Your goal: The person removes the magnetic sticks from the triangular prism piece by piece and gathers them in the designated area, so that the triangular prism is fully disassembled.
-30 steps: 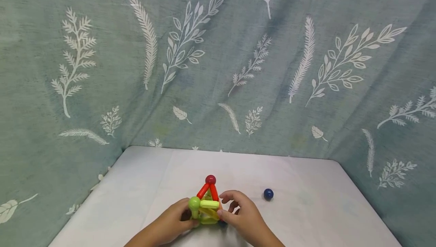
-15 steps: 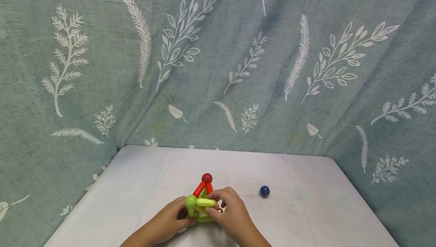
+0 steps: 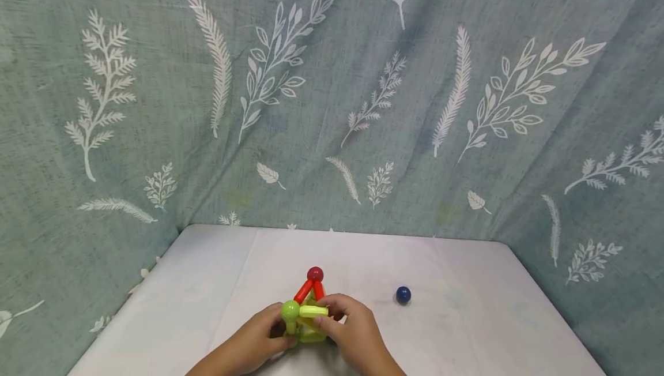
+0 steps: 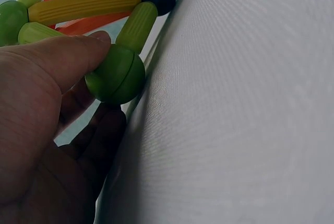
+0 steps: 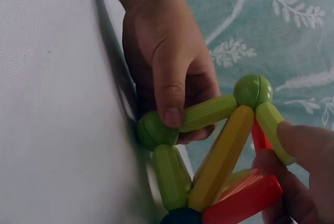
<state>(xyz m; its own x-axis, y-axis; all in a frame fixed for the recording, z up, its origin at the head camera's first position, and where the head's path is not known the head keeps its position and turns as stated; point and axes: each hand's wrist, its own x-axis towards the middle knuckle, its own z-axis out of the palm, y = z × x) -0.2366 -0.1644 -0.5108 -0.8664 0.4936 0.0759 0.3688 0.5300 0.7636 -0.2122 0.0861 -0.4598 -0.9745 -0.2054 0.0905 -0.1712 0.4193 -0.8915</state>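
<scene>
Your left hand grips the lower left green ball of the rod-and-ball frame, thumb and fingers curled about it. Your right hand pinches its upper yellow-green rod between thumb and fingers. The frame sits near the middle of the white table; a loose blue ball lies farther right.

We can read no text, label, brand, number or sign in any of the three views. We find no lettering on the rods, the balls or the tabletop; the cloth bears printed white leaves, not writing.
</scene>
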